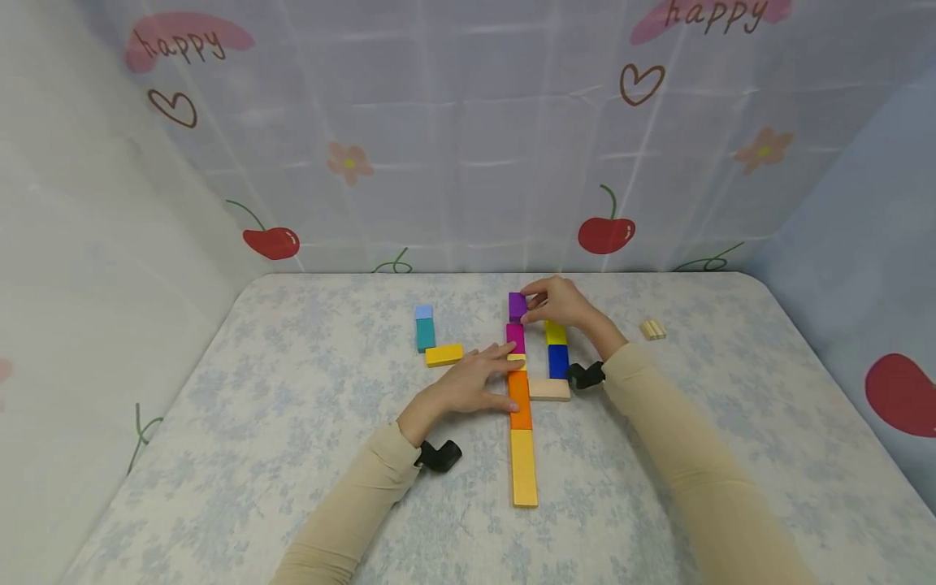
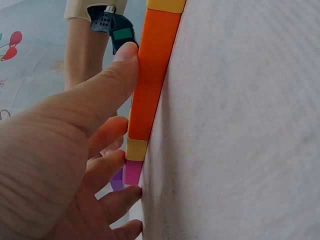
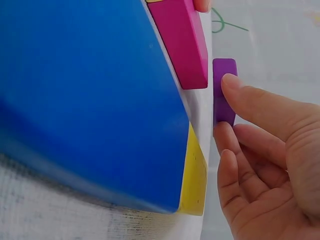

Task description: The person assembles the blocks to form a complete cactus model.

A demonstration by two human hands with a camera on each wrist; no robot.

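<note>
A column of wooden blocks runs up the table in the head view: a long yellow-orange block (image 1: pixel 523 469), an orange block (image 1: pixel 520 398), a short pale yellow block (image 2: pixel 136 149) and a magenta block (image 1: pixel 515 335). My left hand (image 1: pixel 468 383) lies along the column's left side, fingers extended, its thumb touching the orange block. At the far end, my right hand (image 1: pixel 561 302) pinches a purple block (image 3: pixel 224 90) between thumb and fingers. In the right wrist view this block is apart from the magenta one. Below that hand stand a yellow block (image 1: pixel 556 333) and a blue block (image 1: pixel 558 361).
A beige block (image 1: pixel 550 390) extends right from the column, below the blue block. To the left are a light blue block (image 1: pixel 424 312), a teal block (image 1: pixel 426 335) and a yellow block (image 1: pixel 444 355). Small cream sticks (image 1: pixel 653 329) lie at the right. A patterned curtain hangs behind.
</note>
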